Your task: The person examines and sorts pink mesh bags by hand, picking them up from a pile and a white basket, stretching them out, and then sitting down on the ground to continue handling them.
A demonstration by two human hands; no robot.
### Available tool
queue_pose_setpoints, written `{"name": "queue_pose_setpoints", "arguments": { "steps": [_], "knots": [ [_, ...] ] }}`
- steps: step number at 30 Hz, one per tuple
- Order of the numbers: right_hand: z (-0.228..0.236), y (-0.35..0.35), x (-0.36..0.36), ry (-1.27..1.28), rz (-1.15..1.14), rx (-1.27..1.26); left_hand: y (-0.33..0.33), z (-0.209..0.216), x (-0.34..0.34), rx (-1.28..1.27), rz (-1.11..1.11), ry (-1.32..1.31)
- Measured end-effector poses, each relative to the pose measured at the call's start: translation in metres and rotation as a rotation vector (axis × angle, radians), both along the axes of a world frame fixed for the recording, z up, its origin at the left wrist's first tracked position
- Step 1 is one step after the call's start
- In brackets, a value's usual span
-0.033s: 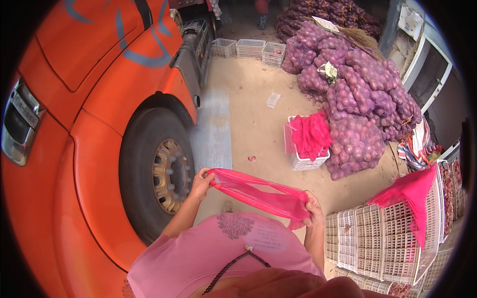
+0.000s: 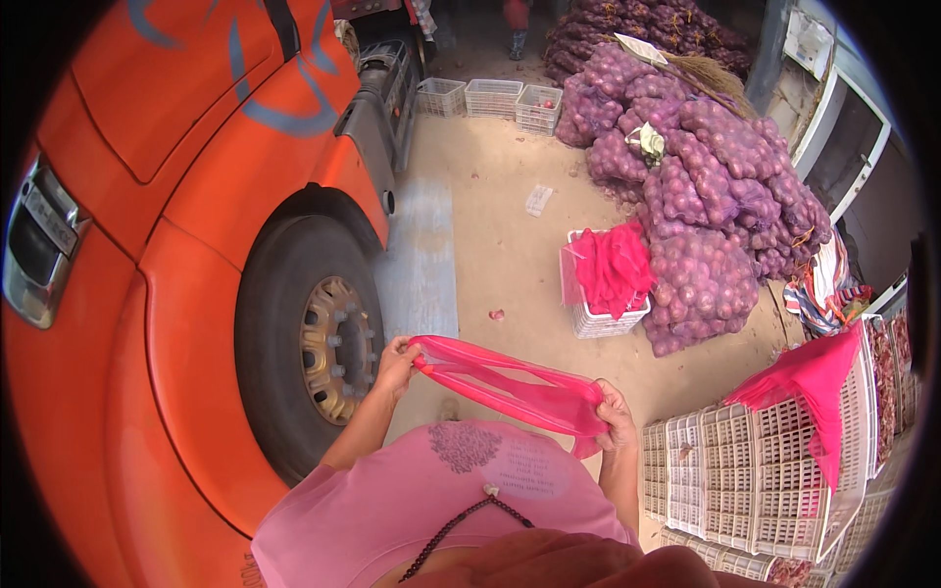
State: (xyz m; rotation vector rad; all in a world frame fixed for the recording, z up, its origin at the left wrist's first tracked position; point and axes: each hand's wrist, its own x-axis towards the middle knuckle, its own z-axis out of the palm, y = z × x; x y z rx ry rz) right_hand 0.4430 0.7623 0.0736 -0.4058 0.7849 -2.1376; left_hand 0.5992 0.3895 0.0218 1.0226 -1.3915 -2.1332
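Observation:
A bright pink mesh bag [image 2: 510,382] is stretched between my two hands in front of my chest. At its left end, my left hand [image 2: 396,365] pinches the rim, close to the truck wheel [image 2: 314,333]. The other end is gripped by my right hand [image 2: 616,416], its fingers closed around the netting, and a loose fold hangs below. The bag looks flat, and light shows through its weave. Beyond my right hand, more pink mesh bags [image 2: 615,269] lie heaped on a white plastic crate [image 2: 610,325].
An orange truck [image 2: 196,255] fills the left side. Filled net sacks of purple-red onions [image 2: 701,284] are piled at the right. Stacked crates [image 2: 725,470], with pink mesh [image 2: 818,377] draped over them, stand near right. Several white crates [image 2: 493,98] and a person [image 2: 517,24] are farther back.
My right hand and its end of the mesh bag have shifted very slightly to the left. My left hand keeps its hold.

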Motion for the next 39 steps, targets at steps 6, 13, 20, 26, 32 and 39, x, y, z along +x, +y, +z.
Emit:
{"name": "queue_pose_setpoints", "arguments": {
  "steps": [6,13,20,26,32,39],
  "knots": [
    [-0.020,0.014,-0.014,0.277,-0.145,0.624,-0.002,0.009,-0.007,0.359,-0.157,0.221],
    [-0.052,0.050,-0.038,-0.222,-0.561,0.138,0.029,0.045,-0.019,0.228,-1.207,-0.070],
    [-0.035,0.031,-0.031,-0.218,-0.253,0.036,0.021,0.037,-0.035,0.677,-0.699,0.589],
    [-0.004,0.011,-0.013,0.040,-0.103,0.454,0.005,0.026,-0.049,-0.315,-0.355,0.052],
    [0.002,0.013,-0.009,0.266,-0.032,0.626,-0.010,-0.006,-0.045,-0.064,-0.114,-0.131],
    [0.025,-0.004,0.003,0.358,0.166,0.730,-0.016,-0.030,-0.037,0.398,0.049,0.076]
  ]
}}
